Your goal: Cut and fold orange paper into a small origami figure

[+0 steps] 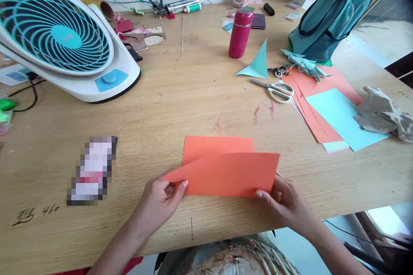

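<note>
An orange sheet of paper (226,174) is folded over at the near side of the table. Its front layer stands raised off the back layer, whose flat far edge shows behind it. My left hand (163,195) pinches the front layer's left corner between thumb and fingers. At the lower right corner my right hand (284,200) grips the same paper, thumb in front and fingers behind. Left of the paper lies a phone (92,169) with a blurred screen.
A white and blue fan (109,81) stands at the left. Scissors (279,91), a folded blue paper (258,64), a pink bottle (240,34) and a teal bag (325,21) are farther back. Coloured sheets (338,111) and crumpled paper (383,111) lie at the right.
</note>
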Motion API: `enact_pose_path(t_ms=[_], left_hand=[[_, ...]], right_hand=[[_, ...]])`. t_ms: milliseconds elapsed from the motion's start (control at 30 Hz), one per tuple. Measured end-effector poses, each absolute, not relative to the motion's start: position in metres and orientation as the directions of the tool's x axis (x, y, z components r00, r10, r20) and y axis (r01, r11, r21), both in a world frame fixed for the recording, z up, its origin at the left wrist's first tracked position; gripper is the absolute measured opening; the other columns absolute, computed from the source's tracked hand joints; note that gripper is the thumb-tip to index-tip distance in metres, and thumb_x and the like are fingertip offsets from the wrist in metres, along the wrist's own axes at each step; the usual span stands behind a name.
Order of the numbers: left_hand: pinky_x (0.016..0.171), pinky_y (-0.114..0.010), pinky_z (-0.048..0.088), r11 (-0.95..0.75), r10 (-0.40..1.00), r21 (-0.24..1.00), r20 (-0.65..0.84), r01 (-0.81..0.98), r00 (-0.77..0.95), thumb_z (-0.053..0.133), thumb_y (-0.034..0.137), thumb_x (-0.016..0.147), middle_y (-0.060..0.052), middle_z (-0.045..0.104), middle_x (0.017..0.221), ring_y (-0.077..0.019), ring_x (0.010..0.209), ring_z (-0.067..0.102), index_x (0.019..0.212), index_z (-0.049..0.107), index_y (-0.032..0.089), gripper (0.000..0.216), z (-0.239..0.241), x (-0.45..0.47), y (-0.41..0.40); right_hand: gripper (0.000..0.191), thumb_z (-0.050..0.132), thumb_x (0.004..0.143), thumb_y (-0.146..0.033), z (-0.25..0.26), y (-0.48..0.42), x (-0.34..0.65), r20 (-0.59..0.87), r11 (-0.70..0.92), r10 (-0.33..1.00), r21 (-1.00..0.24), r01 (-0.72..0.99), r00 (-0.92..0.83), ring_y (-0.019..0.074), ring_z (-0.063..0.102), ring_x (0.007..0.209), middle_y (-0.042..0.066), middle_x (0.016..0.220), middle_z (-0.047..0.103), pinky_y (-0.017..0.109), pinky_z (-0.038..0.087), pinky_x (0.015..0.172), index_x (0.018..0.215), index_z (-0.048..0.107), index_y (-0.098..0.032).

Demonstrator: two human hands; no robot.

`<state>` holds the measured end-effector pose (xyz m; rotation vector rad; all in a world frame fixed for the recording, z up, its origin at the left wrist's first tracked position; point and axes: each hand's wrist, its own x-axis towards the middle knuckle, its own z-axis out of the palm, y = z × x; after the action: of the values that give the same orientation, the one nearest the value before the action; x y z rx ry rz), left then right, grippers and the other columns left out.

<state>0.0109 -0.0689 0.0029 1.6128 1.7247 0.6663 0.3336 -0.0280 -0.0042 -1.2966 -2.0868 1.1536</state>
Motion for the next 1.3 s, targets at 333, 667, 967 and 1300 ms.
enact_pose_path(t_ms=[333, 667, 967, 1300], left_hand=[[0.078, -0.036, 0.057, 0.164, 0.985, 0.647, -0.151, 0.744, -0.085, 0.055, 0.037, 0.091, -0.008, 0.069, 0.114, -0.0220, 0.089, 0.070, 0.138, 0.043, 0.023, 0.050, 0.010, 0.002, -0.038], [0.069, -0.033, 0.043, -0.405, 0.913, 0.301, 0.172, 0.863, 0.369, 0.035, 0.023, 0.101, -0.005, 0.064, 0.079, -0.0190, 0.073, 0.059, 0.076, 0.057, 0.018, 0.034, 0.033, 0.032, 0.038], [0.054, -0.031, 0.018, -0.102, 0.979, 0.366, -0.129, 0.925, 0.159, 0.030, 0.043, 0.102, 0.002, 0.029, 0.046, -0.0138, 0.044, 0.030, 0.051, 0.032, 0.023, 0.054, 0.022, 0.045, 0.085], [0.073, -0.032, 0.043, -0.276, 0.895, 0.506, -0.174, 0.817, 0.410, 0.030, 0.020, 0.099, -0.003, 0.060, 0.086, -0.0190, 0.077, 0.057, 0.109, 0.053, 0.019, 0.025, 0.008, 0.037, 0.088]], right_hand=[[0.048, 0.055, 0.094, -0.038, -0.012, -0.010, 0.308, -0.170, -0.022, 0.973, -0.736, 0.677, -0.153, 0.0136, 0.046, 0.055, -0.007, 0.064, 0.049, 0.027, 0.036, 0.055, 0.138, 0.047, -0.023], [0.033, 0.048, 0.096, -0.036, -0.020, -0.013, 0.305, -0.074, 0.079, 0.987, -0.565, 0.821, -0.146, 0.0156, 0.056, 0.057, -0.003, 0.067, 0.060, 0.028, 0.039, 0.056, 0.123, 0.062, -0.024], [0.029, 0.046, 0.098, -0.028, -0.024, -0.020, 0.305, 0.051, 0.194, 0.978, -0.565, 0.802, -0.201, 0.0175, 0.060, 0.059, 0.002, 0.077, 0.069, 0.029, 0.045, 0.059, 0.122, 0.061, -0.021], [0.025, 0.044, 0.099, -0.020, -0.024, -0.023, 0.305, 0.148, 0.276, 0.961, -0.551, 0.788, -0.233, 0.0184, 0.064, 0.067, 0.003, 0.079, 0.070, 0.030, 0.046, 0.062, 0.119, 0.060, -0.020]])
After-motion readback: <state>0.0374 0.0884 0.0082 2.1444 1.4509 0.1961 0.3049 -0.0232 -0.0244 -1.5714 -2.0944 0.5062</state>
